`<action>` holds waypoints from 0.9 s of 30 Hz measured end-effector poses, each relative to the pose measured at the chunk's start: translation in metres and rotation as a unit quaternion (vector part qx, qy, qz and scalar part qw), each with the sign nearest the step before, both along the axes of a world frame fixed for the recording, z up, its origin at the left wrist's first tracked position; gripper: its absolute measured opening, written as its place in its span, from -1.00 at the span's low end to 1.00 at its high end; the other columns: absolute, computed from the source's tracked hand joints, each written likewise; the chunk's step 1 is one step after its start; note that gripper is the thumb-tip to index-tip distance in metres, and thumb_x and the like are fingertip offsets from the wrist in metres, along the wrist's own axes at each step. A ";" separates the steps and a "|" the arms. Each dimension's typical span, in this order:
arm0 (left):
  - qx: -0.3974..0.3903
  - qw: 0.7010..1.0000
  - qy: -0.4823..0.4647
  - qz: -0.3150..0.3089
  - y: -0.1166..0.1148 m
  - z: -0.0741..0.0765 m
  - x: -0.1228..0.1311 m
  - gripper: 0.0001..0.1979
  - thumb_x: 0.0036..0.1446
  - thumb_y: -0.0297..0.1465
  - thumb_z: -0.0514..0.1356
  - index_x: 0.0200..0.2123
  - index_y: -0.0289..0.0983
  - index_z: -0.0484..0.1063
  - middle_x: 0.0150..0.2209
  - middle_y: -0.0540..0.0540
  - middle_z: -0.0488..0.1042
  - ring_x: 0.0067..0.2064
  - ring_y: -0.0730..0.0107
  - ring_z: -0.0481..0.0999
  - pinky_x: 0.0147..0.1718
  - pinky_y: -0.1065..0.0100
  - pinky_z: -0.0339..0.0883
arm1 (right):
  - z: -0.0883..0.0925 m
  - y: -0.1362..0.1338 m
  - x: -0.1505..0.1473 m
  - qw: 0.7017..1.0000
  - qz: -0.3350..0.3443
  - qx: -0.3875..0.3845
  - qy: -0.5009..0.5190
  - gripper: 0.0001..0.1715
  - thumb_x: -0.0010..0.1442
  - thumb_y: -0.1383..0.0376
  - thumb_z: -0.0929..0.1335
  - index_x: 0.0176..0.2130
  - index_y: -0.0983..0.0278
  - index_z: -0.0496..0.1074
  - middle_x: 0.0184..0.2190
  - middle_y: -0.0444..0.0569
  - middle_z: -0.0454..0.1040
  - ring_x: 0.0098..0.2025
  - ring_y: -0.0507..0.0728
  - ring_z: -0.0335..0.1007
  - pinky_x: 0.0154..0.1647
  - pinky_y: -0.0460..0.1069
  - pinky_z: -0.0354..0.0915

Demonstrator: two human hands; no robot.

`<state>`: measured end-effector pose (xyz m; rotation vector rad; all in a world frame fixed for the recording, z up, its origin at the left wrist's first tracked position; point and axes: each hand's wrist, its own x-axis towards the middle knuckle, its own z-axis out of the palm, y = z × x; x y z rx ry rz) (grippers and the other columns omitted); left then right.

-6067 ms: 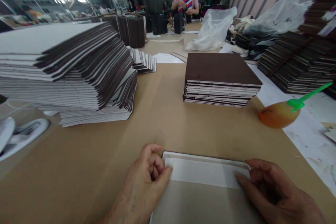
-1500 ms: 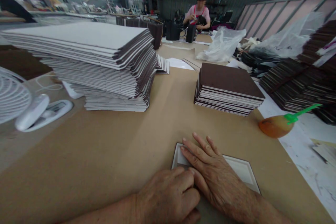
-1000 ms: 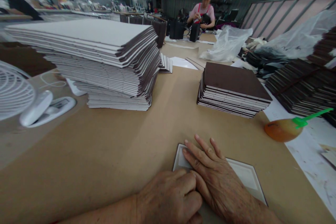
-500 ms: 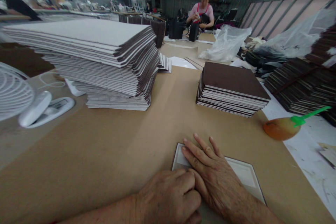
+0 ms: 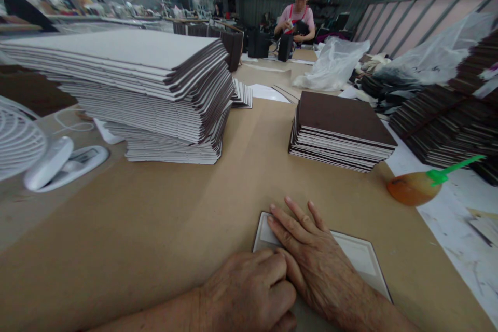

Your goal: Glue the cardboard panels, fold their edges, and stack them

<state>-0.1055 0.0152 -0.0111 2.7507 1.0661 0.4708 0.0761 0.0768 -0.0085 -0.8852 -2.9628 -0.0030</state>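
Observation:
A flat white panel with a thin dark edge [image 5: 356, 254] lies on the brown tabletop close to me. My right hand [image 5: 317, 254] rests flat across it, fingers spread and pointing away from me. Against the thumb side of that hand, my left hand [image 5: 257, 290] is closed with its fingers curled under, over the panel's near left part. Whatever its fingers pinch, if anything, is hidden beneath the knuckles. Both hands cover much of the panel, and its near edge is out of sight.
A tall stack of white boards [image 5: 171, 98] stands at left, near a white fan [image 5: 21, 137]. Ahead is a shorter stack of dark brown panels [image 5: 346, 119]. An orange bottle with green nozzle [image 5: 414, 188] lies at right. Beyond, a person [image 5: 295, 18] works.
Both hands stay in nearly the same pose on the panel. The whole view has shifted very slightly.

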 end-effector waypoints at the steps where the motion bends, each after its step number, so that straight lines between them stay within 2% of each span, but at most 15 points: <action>1: -0.002 1.000 0.000 -0.001 0.000 0.000 0.000 -0.80 0.10 -0.26 0.22 -0.46 -0.23 0.32 -0.41 0.00 0.38 -0.38 0.39 0.37 -0.49 0.40 0.32 | 0.000 0.000 0.000 1.000 -0.001 -0.002 0.001 -0.42 0.36 0.27 0.14 0.32 0.22 0.06 0.39 -0.12 -0.13 0.40 0.31 -0.40 0.31 0.39 -0.20; 11: -0.015 1.000 -0.007 0.012 -0.001 0.000 -0.001 -0.81 0.05 -0.28 0.27 -0.43 -0.23 0.32 -0.39 0.02 0.39 -0.36 0.37 0.39 -0.46 0.36 0.32 | 0.000 -0.001 -0.003 0.998 -0.004 -0.036 0.049 -0.42 0.32 0.30 0.20 0.30 0.23 0.12 0.36 -0.07 0.02 0.40 0.34 -0.35 0.31 0.42 -0.19; 14: -0.031 0.999 -0.006 0.014 -0.004 0.005 -0.001 -0.82 0.03 -0.30 0.30 -0.37 -0.21 0.35 -0.37 0.03 0.41 -0.37 0.36 0.40 -0.48 0.34 0.31 | 0.021 0.004 0.010 0.991 -0.045 -0.056 0.114 -0.46 0.37 0.26 0.16 0.30 0.19 0.13 0.35 -0.06 0.04 0.39 0.28 -0.30 0.32 0.38 -0.15; 18: -0.058 0.998 -0.008 0.023 -0.007 0.012 -0.001 -0.90 0.10 -0.37 0.25 -0.32 -0.20 0.35 -0.33 0.03 0.41 -0.36 0.37 0.40 -0.44 0.34 0.33 | 0.064 0.013 0.055 0.942 -0.187 -0.013 0.279 -0.57 0.40 0.22 0.12 0.19 0.15 0.28 0.20 -0.01 0.26 0.27 0.22 0.05 0.26 0.25 0.06; 20: -0.077 0.997 -0.004 0.022 -0.008 0.014 -0.001 -0.92 0.12 -0.41 0.22 -0.31 -0.20 0.34 -0.32 0.01 0.41 -0.32 0.35 0.41 -0.39 0.35 0.35 | 0.076 0.009 0.076 0.930 -0.232 0.008 0.286 -0.61 0.40 0.21 0.15 0.12 0.15 0.35 0.09 0.00 0.33 0.16 0.21 0.18 0.18 0.20 0.16; 22: -0.089 0.996 0.001 0.018 -0.008 0.014 -0.001 -0.91 0.12 -0.42 0.21 -0.31 -0.20 0.33 -0.31 0.01 0.41 -0.30 0.35 0.41 -0.37 0.35 0.36 | 0.074 -0.002 0.090 0.941 -0.233 -0.008 0.246 -0.63 0.39 0.23 0.17 0.10 0.16 0.37 0.02 0.02 0.34 0.08 0.21 0.24 0.11 0.18 0.22; 25: -0.090 0.996 0.006 0.015 -0.008 0.012 -0.001 -0.91 0.12 -0.42 0.21 -0.32 -0.19 0.32 -0.33 0.02 0.41 -0.31 0.36 0.41 -0.37 0.37 0.37 | 0.055 -0.023 0.095 0.960 -0.197 -0.062 0.189 -0.63 0.37 0.31 0.18 0.11 0.21 0.36 -0.05 0.06 0.34 0.00 0.20 0.26 0.03 0.15 0.29; 27: -0.072 0.997 -0.004 0.021 -0.009 0.009 -0.003 -0.91 0.12 -0.41 0.19 -0.29 -0.18 0.32 -0.32 0.03 0.42 -0.31 0.36 0.43 -0.37 0.38 0.38 | 0.040 -0.034 0.096 0.964 -0.187 -0.062 0.178 -0.61 0.36 0.34 0.19 0.13 0.26 0.35 -0.07 0.08 0.33 -0.02 0.21 0.25 -0.02 0.15 0.32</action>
